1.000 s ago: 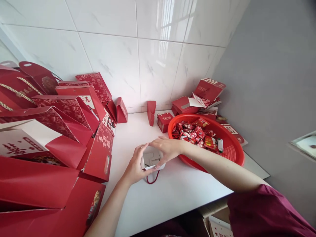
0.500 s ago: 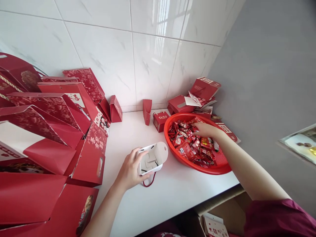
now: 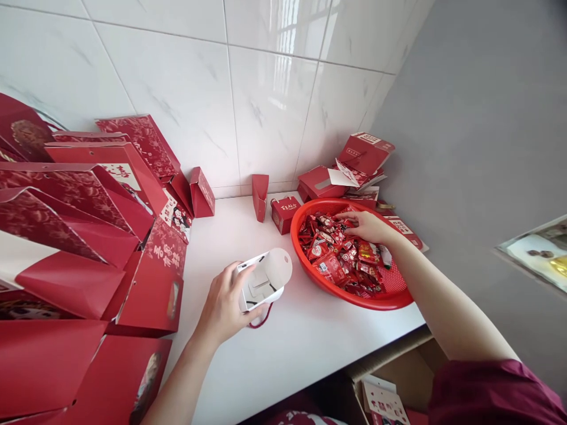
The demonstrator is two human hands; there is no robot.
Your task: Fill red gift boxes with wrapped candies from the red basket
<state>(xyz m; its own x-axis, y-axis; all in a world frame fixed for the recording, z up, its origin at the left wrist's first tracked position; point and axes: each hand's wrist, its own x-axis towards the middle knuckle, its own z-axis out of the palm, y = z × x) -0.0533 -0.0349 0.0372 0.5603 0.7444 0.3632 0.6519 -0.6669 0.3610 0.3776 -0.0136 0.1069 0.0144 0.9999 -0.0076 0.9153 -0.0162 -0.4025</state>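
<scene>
My left hand [image 3: 225,301] is closed round a small gift box [image 3: 262,282], thumb on the near side and fingers on the far side. Its top is open, showing a white inside with dark cord ends, and a rounded flap points right. A dark red cord handle [image 3: 262,321] hangs at its near side. Over at the right, my right hand [image 3: 365,227] reaches into a red plastic basket [image 3: 310,277] of red-wrapped sweets [image 3: 336,254]. Its fingers are bent down against the wrappers, and I cannot make out whether a sweet is between them.
Many red gift boxes [image 3: 148,289] crowd the left side. Near the tiled wall stand two narrow red boxes [image 3: 260,196] and a small handled box [image 3: 284,213]. Folded red boxes [image 3: 363,156] are stacked behind the basket. A cardboard carton [image 3: 385,360] sits below the table's front edge.
My right hand has shifted slightly left among the sweets, its fingers now lower on the wrappers. The view has moved a little; my left hand still holds the gift box.
</scene>
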